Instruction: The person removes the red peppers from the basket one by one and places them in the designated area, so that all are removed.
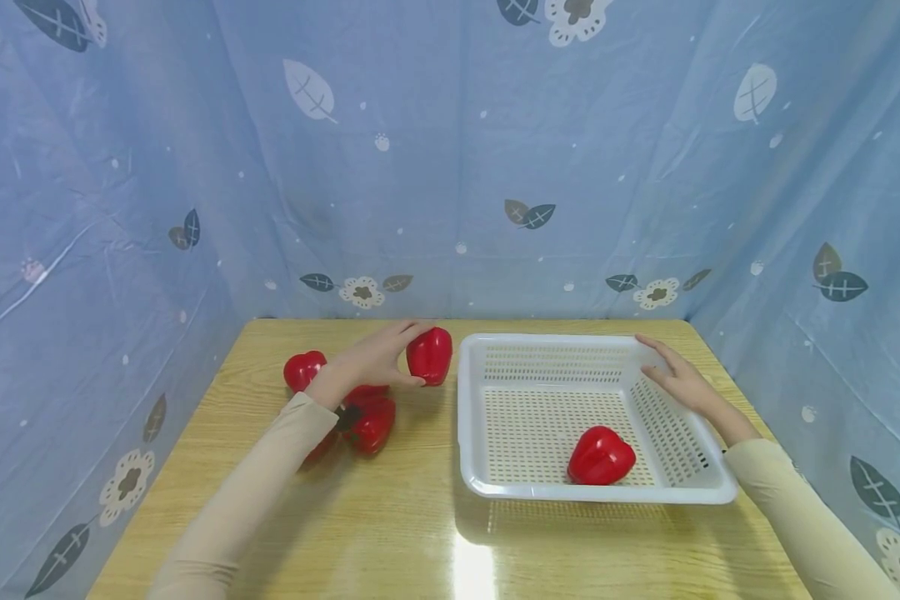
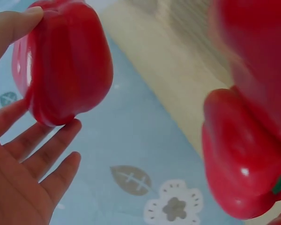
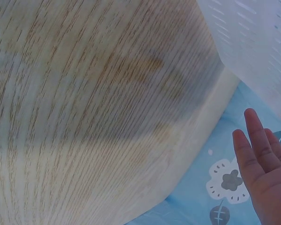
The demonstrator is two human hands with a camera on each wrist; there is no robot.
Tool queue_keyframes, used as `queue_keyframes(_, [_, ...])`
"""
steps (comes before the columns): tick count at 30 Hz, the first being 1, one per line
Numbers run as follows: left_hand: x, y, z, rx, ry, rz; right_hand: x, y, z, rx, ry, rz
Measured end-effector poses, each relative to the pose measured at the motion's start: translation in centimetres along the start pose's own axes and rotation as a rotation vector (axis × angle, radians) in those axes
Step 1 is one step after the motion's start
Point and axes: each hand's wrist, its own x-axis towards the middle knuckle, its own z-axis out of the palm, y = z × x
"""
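My left hand [image 1: 378,357] holds a red bell pepper [image 1: 430,357] above the table, just left of the basket. In the left wrist view the thumb and fingertips pinch this pepper [image 2: 68,65] from opposite sides. Below and behind the left forearm lie several more red bell peppers [image 1: 371,423], partly hidden by the sleeve. One red pepper [image 1: 602,456] rests inside the white plastic basket [image 1: 471,450], near its front wall. At the basket's right rim is my right hand [image 1: 684,385], fingers extended; in the right wrist view the fingers [image 3: 260,145] look straight beside the basket wall.
The wooden table [image 1: 390,517] carries the basket on its right half and the loose peppers on its left. A blue patterned curtain [image 1: 420,208] hangs behind the table and along both sides.
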Motion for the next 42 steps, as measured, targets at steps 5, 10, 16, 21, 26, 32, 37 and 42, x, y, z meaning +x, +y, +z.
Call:
queue_keyframes(5, [0.0, -1.1, 0.6, -0.025, -0.024, -0.022, -0.1, -0.1, 0.1, 0.0, -0.002, 0.003])
queue_keyframes(10, [0.0, -1.8, 0.9, -0.022, -0.074, -0.053, -0.1, -0.1, 0.1, -0.003, 0.003, -0.003])
queue_keyframes(16, [0.0, -2.7, 1.2, -0.005, -0.13, -0.088, 0.0, -0.2, 0.1, -0.003, 0.001, -0.008])
queue_keyframes(21, [0.1, -3.5, 1.6, -0.017, -0.153, -0.103, 0.1, -0.3, 0.1, -0.006, -0.001, -0.001])
queue_keyframes(26, [0.3, -4.0, 2.1, -0.025, -0.194, -0.125, 0.2, -0.1, 0.1, -0.005, 0.002, -0.004])
queue_keyframes(32, [0.5, -4.0, 2.3, -0.032, -0.232, -0.156, 0.1, -0.2, 0.1, 0.002, 0.002, -0.01])
queue_keyframes(37, [0.6, -3.8, 2.4, -0.001, -0.259, -0.182, 0.0, -0.3, 0.0, 0.006, 0.0, -0.004])
queue_keyframes(42, [0.7, -3.7, 2.5, -0.006, -0.276, -0.2, 0.0, -0.2, 0.0, -0.003, 0.005, -0.004])
